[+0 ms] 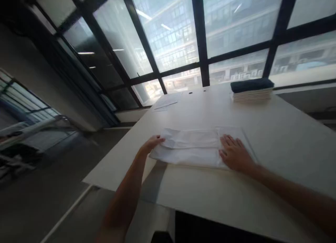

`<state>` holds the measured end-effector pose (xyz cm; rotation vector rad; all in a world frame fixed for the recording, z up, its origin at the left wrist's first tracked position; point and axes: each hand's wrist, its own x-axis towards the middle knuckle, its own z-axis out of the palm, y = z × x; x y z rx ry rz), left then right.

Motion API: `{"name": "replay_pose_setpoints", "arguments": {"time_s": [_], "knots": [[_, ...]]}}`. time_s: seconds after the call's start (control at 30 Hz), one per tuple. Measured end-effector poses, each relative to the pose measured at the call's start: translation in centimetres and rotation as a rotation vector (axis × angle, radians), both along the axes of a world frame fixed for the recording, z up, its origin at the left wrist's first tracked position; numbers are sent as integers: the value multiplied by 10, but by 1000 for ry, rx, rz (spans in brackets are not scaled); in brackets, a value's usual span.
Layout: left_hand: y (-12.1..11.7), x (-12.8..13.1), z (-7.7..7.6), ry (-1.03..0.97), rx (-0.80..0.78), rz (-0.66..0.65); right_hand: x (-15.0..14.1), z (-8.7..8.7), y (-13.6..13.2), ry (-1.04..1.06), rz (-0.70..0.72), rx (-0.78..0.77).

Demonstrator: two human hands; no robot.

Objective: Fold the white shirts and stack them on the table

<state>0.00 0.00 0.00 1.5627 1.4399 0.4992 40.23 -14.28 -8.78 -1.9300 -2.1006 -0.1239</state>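
Note:
A white folded cloth (pixel 193 147) lies across the near middle of the table, its upper layer turned over so that a fold line runs along its length. My left hand (pixel 154 142) pinches the cloth's left edge between thumb and fingers. My right hand (pixel 234 152) lies flat, palm down, on the right end of the cloth with its fingers stretched out. Under that hand, a thin pale sheet reaches a little further right; its material I cannot make out.
The white table (pixel 283 148) has a stack of folded fabric (pixel 252 90), dark on top and cream below, at its far right. White papers (pixel 166 101) lie at the far left. Large windows (pixel 168 29) rise behind. The table's left edge drops to grey floor (pixel 65 180).

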Motion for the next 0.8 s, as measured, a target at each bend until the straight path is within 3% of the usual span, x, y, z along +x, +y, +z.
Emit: {"name": "replay_pose_setpoints", "arguments": {"time_s": [0.17, 0.27, 0.33, 0.43, 0.57, 0.67, 0.8], "knots": [[7, 27, 54, -5, 111, -134, 1, 1, -1, 13, -1, -4], [5, 63, 80, 56, 138, -210, 1, 0, 0, 17, 4, 3], [1, 96, 87, 126, 147, -284, 2, -1, 0, 24, 10, 11], [-8, 150, 74, 337, 212, -342, 2, -2, 1, 26, 17, 18], [-24, 207, 28, 551, 325, -439, 2, -1, 1, 33, 14, 32], [-35, 227, -3, 635, 417, -416, 1, 1, 1, 40, 15, 43], [-43, 231, -24, 660, 451, -337, 0, 2, 1, 44, 19, 47]]}}
